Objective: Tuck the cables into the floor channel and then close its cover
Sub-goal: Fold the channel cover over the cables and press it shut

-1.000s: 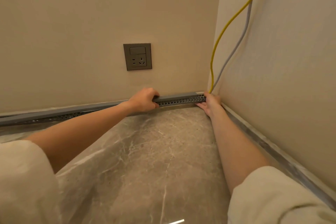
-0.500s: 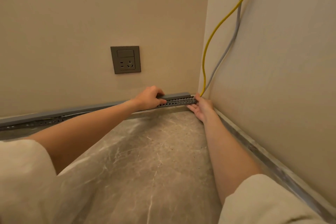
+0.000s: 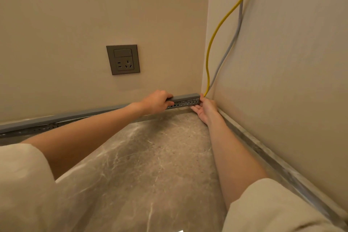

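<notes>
Left hand (image 3: 156,100) fingers grasp the channel cover (image 3: 185,98), lying lengthwise along the wall.

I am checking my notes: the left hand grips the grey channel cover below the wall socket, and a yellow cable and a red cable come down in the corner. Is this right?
Not quite. The head view shows the second cable is grey, not red; it hangs beside the yellow cable. The rest stands: the left hand grips the channel cover below the wall socket.
</notes>
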A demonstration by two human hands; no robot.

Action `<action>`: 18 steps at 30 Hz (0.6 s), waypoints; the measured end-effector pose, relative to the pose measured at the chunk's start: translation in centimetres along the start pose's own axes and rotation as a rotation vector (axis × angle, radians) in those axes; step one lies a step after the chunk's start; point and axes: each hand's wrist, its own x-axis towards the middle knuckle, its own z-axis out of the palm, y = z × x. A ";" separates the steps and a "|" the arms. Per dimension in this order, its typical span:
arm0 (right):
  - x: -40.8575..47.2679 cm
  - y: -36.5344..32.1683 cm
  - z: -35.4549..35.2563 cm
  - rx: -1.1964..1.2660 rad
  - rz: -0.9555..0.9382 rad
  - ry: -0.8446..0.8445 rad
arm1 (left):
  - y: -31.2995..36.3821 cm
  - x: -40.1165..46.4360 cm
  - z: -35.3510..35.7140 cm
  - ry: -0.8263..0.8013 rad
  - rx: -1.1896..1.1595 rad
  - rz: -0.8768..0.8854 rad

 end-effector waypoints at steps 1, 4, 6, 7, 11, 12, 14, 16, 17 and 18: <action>0.0 0.0 0.0 0.006 0.001 0.000 | -0.1 -0.1 0.3 0.015 0.031 0.006; 0.0 -0.1 0.0 0.010 0.001 0.004 | -0.4 -0.3 1.1 0.067 0.113 0.022; -0.2 -0.1 0.0 0.021 0.007 0.002 | -0.5 -0.3 1.1 0.072 0.139 0.032; -0.3 -0.1 0.0 0.023 0.008 -0.005 | -0.6 -0.2 1.1 0.067 0.151 0.038; -0.2 -0.2 0.0 0.050 0.023 -0.030 | -0.9 -0.4 1.3 0.050 0.179 0.073; -0.2 -0.2 0.0 0.047 0.021 -0.034 | -0.9 -0.6 1.4 0.057 0.189 0.088; -0.1 -0.2 0.1 0.039 0.029 -0.046 | -1.3 -0.8 1.7 0.082 0.221 0.118; 0.0 -0.2 0.1 0.024 0.029 -0.044 | -1.6 -1.0 2.0 0.109 0.268 0.146; 0.0 -0.2 0.1 0.023 0.027 -0.044 | -1.7 -1.0 2.1 0.120 0.291 0.154; 0.0 -0.2 0.0 0.023 0.027 -0.050 | -1.7 -0.9 2.2 0.129 0.308 0.155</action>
